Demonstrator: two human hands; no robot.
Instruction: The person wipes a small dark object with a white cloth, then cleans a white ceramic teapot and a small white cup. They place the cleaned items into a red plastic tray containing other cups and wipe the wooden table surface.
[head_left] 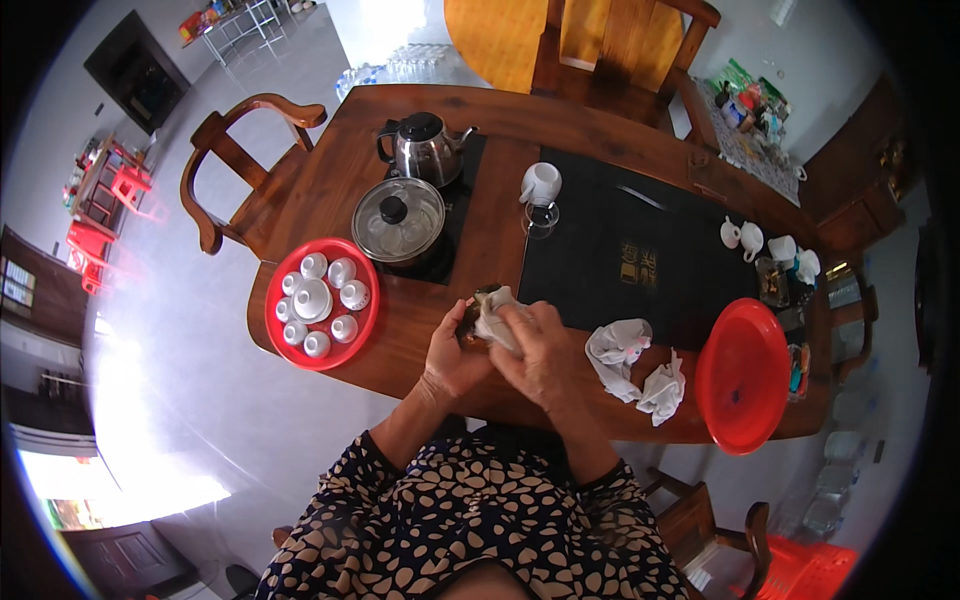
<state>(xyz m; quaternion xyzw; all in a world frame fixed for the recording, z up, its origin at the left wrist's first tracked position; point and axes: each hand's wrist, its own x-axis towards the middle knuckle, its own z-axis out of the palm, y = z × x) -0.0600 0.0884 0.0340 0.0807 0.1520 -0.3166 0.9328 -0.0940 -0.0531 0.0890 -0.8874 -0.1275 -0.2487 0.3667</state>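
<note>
Above the table's near edge, my left hand (pixel 455 355) is closed round a small dark brownish object (pixel 468 322), mostly hidden by my fingers, so its kind cannot be made out. My right hand (pixel 540 355) grips a crumpled white cloth (pixel 497 318) and presses it against that object. Just right of my hands lie a crumpled white cloth (pixel 617 352) and a smaller crumpled white piece (pixel 662 388). To the left, a round red tray (pixel 277 318) bears several small white cups around a white lidded bowl (pixel 312 299).
Beyond my hands stand a glass-lidded pot (pixel 398 222) and a steel kettle (pixel 428 155). A black tea board (pixel 600 230) carries a white cup (pixel 541 183) and a glass vessel (pixel 541 220). An oval red basin (pixel 742 375) overhangs the table's near right edge. Wooden chairs (pixel 250 165) surround the table.
</note>
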